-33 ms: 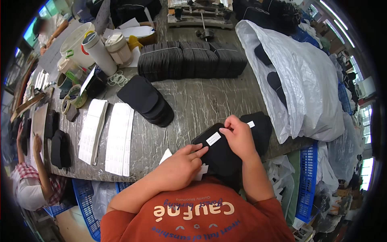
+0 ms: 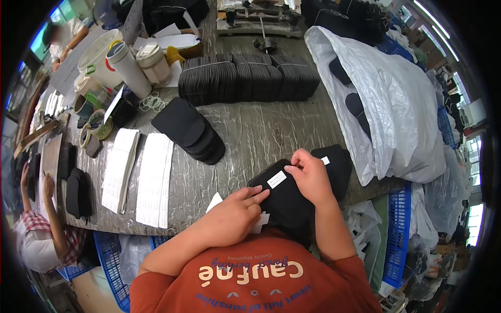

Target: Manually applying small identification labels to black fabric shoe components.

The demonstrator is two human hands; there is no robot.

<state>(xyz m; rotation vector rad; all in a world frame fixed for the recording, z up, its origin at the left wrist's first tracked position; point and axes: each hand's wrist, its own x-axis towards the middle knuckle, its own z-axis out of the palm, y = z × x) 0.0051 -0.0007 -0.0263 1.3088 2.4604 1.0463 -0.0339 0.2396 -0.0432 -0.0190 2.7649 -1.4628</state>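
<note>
A black insole-shaped pad [image 2: 289, 201] lies at the table's near edge, bearing a small white label [image 2: 276, 180]. At the label's right end, my right hand [image 2: 311, 180] is closed with thumb and forefinger pinched together. My left hand [image 2: 235, 215] rests on the pad's left side, its forefinger reaching toward the label and its other fingers curled. White label paper [image 2: 261, 223] sticks out on both sides of my left hand, its middle hidden under the palm. Just right of my right hand sits another black pad [image 2: 339, 169] with a white label.
A loose black stack [image 2: 190, 130] and two piles of white label sheets [image 2: 155, 180] lie to the left. Behind is a long tied row of black pads [image 2: 250, 78]. A white sack [image 2: 391, 109] stands right. Bottles [image 2: 128, 68] stand far left; a co-worker's arms [image 2: 49, 193] show below them.
</note>
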